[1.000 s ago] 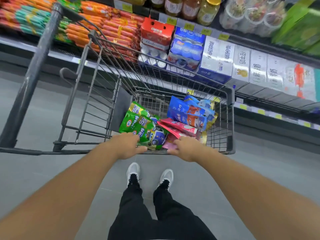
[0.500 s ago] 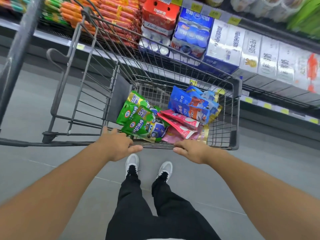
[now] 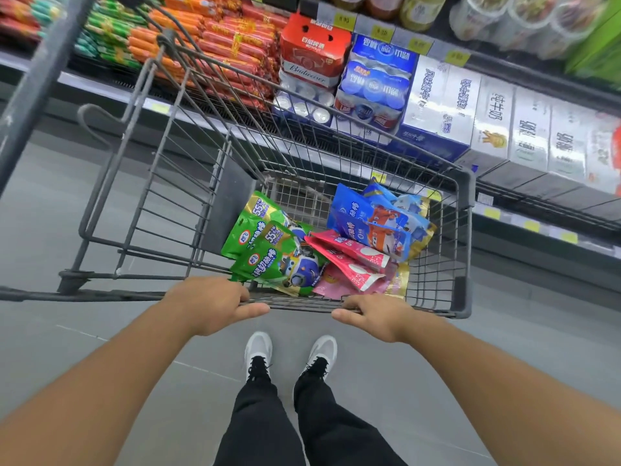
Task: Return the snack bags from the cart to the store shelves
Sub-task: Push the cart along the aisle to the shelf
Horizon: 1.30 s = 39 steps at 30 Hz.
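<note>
A grey wire cart (image 3: 465,237) stands in front of me. In its basket lie green snack bags (image 3: 268,253) on the left, pink snack bags (image 3: 353,260) in the middle and blue snack bags (image 3: 373,220) at the right. My left hand (image 3: 211,302) grips the near rim of the cart, fingers curled over the wire. My right hand (image 3: 369,314) grips the same rim further right. Store shelves (image 3: 336,156) run along the far side of the cart.
The shelves hold orange and red sausage packs (image 3: 215,52), a red beer case (image 3: 312,52), blue yoghurt packs (image 3: 373,85) and white milk cartons (image 3: 490,119). A grey cart handle bar (image 3: 37,85) crosses the upper left. Grey floor (image 3: 504,331) lies around my shoes (image 3: 258,354).
The cart and both hands have shifted slightly along the aisle relative to the shelves. Both hands keep their grip on the rim.
</note>
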Each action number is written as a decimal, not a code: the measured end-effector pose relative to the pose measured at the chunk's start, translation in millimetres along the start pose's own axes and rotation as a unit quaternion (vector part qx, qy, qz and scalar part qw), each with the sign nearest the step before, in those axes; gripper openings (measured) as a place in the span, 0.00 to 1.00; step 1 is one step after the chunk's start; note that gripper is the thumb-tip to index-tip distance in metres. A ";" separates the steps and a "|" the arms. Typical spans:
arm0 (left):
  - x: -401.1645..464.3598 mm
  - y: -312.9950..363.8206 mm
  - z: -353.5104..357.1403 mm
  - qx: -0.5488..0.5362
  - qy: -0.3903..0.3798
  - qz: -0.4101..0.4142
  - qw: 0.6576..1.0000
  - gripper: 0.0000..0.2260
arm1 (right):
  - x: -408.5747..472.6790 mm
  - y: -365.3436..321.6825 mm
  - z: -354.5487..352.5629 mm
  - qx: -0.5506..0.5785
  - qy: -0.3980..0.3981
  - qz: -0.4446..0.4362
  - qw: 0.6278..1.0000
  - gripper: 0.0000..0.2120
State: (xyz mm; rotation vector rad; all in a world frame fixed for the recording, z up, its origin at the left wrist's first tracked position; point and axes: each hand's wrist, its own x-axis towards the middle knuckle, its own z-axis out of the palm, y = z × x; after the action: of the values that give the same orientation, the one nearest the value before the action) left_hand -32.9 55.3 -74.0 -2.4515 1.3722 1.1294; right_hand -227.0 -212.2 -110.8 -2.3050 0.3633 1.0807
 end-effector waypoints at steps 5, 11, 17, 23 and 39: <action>3.9 -0.7 0.5 -0.001 -0.008 0.001 1.000 0.43 | 0.4 0.0 2.2 -0.005 0.033 0.001 0.999 0.47; 6.4 0.9 -2.9 -0.011 -0.028 0.002 1.000 0.46 | -4.1 -4.0 2.7 -0.009 0.061 0.018 0.998 0.50; 6.8 4.1 -2.8 -0.010 -0.042 0.000 0.999 0.34 | -9.6 -5.6 7.5 -0.024 0.093 0.026 0.995 0.52; 10.4 15.1 -0.5 0.006 -0.041 0.012 0.999 0.35 | -16.6 2.2 10.6 -0.024 0.107 0.026 0.994 0.52; 35.7 137.2 19.9 -0.004 -0.044 0.041 0.998 0.41 | -71.3 115.4 31.8 -0.045 0.128 0.029 0.990 0.48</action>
State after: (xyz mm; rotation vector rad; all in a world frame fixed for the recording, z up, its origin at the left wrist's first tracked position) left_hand -138.8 -40.9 -78.0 -2.3395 1.4578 1.2468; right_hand -345.2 -285.8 -115.5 -2.5354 0.4913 0.8426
